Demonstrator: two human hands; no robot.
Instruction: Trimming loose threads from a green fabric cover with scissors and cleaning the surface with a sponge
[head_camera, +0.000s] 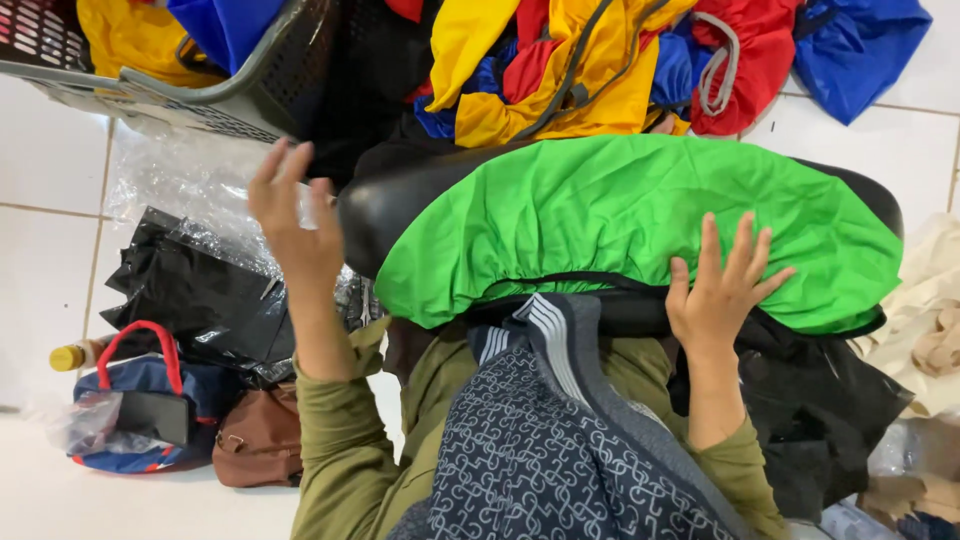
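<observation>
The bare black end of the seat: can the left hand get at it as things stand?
Probably yes. The left hand is raised, open and empty, just beside the uncovered black seat end; nothing lies between them. The green cover stops short of that end.

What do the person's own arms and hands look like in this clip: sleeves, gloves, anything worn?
Both hands are bare: the left hand and right hand wear no gloves, and no rings or watch show. Each arm wears a long olive-green sleeve ending at the wrist, plain and unmarked, slightly creased.
</observation>
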